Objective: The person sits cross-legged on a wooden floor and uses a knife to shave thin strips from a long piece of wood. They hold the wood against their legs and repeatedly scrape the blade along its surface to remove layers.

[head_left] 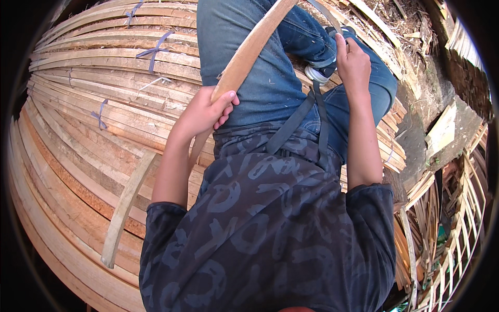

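A long, flat wooden strip (249, 52) slants across my lap from beside my left elbow up past the top edge of the view. My left hand (209, 110) is closed around its lower part, thumb along the top. Over my right knee, my right hand (354, 62) is closed with the thumb pointing up. It grips the end of a thin, grey, curved piece (325, 14) that runs out of view at the top; whether this is a blade or a strip I cannot tell. Dark straps (306, 117) hang at my waist.
Bundles of long wooden slats (104, 57) spread under and left of me, tied with purple bands (155, 51). A loose short slat (127, 208) lies across them. At right are a flat stone (455, 132), wood scraps, and a pile of thin strips (457, 223).
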`<act>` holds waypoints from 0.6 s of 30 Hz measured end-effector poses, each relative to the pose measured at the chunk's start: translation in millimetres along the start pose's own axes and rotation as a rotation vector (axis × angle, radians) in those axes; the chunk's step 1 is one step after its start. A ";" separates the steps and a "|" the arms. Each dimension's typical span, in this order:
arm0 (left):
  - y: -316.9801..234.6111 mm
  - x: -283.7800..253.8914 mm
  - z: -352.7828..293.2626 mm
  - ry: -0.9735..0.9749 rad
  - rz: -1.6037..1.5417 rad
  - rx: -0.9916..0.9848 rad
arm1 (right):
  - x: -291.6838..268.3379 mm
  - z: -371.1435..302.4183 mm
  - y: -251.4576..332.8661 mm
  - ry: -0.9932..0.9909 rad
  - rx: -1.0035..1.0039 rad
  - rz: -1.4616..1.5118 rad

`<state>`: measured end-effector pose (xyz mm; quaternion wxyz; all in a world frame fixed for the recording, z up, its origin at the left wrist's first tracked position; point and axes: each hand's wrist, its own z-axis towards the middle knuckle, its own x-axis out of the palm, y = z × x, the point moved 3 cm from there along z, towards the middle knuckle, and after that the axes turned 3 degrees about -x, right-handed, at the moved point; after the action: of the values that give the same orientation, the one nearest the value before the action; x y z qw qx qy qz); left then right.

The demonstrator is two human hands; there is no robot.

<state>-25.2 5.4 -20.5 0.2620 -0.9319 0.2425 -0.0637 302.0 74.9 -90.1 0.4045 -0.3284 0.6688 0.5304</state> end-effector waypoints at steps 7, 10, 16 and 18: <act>-16.8 6.5 6.8 -0.002 0.134 0.001 | 5.0 -40.2 58.3 0.085 -0.369 0.105; -19.0 5.9 8.9 -0.004 0.153 0.003 | 13.2 -41.8 66.7 0.069 -0.378 0.100; -16.6 10.7 11.4 -0.063 0.141 -0.017 | 22.6 -33.4 45.0 -0.038 -0.409 0.023; -18.7 10.6 9.2 -0.080 0.144 -0.023 | 25.8 -30.3 43.7 -0.079 -0.447 0.003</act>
<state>-5.9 18.4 -18.7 0.2645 -0.9168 0.2991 -0.0046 246.4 54.8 -90.3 0.3469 -0.3880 0.5186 0.6784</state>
